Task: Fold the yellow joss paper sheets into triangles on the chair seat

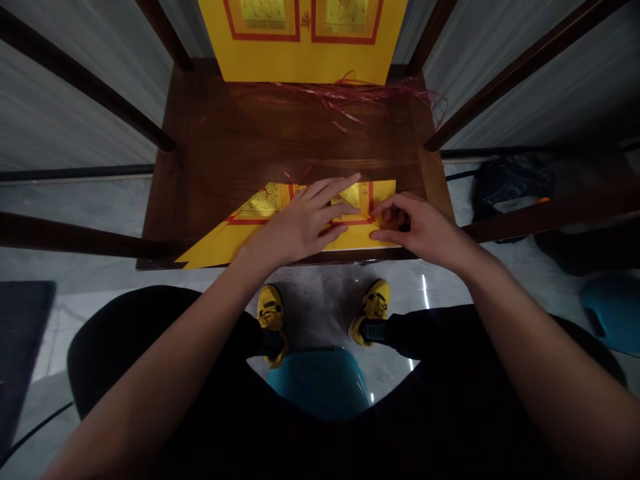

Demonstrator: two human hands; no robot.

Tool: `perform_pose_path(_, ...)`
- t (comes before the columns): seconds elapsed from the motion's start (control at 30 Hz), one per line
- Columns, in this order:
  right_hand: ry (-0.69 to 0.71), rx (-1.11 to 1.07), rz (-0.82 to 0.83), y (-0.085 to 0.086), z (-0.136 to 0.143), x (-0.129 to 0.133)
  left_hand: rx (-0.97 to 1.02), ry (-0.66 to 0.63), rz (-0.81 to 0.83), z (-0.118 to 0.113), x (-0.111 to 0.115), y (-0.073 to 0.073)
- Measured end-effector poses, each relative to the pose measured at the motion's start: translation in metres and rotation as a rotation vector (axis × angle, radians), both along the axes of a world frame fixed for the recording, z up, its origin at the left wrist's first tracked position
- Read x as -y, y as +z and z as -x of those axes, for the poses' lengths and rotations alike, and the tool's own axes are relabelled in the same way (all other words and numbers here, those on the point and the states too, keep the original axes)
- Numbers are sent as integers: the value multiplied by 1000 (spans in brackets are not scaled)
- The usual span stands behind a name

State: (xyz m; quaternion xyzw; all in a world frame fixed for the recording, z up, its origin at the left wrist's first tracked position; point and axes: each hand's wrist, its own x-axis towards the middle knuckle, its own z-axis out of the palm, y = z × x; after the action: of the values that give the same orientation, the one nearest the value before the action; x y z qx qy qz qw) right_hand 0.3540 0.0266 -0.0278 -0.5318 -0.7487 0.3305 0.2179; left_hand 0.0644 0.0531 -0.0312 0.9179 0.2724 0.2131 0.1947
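Observation:
A yellow sheet of paper (210, 247) with red borders and gold printed panels lies at the near edge of the wooden surface, its left end slanting to a sharp folded point. My left hand (310, 220) rests across the middle of it, fingers spread and palm down, covering part of the print. At the paper's right end is my right hand (425, 227). Its thumb and forefinger are apart with their tips at the paper, while the other fingers curl underneath and are partly hidden.
More yellow printed paper (305, 63) lies at the far side of the dark wooden surface (300, 133). Pink plastic strings (340, 100) trail in front of it. Wooden bars rise at both sides. Below are a blue stool (320, 383) and a dark bag (510, 183).

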Motion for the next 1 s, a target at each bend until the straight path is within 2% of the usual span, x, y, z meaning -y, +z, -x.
perform_pose_path(0.3,3,11,-19,4,3,2,-34,14,18,-2,2,4)
perform_pose_path(0.47,15,45,-52,0,2,1,-148,5,-43,-18,14,7)
perform_pose_path(0.67,48,31,-55,0,0,-2,-374,-27,-2,-31,29,8)
perform_pose_path(1.0,101,104,71,14,-21,11,-392,17,18,-29,33,9)
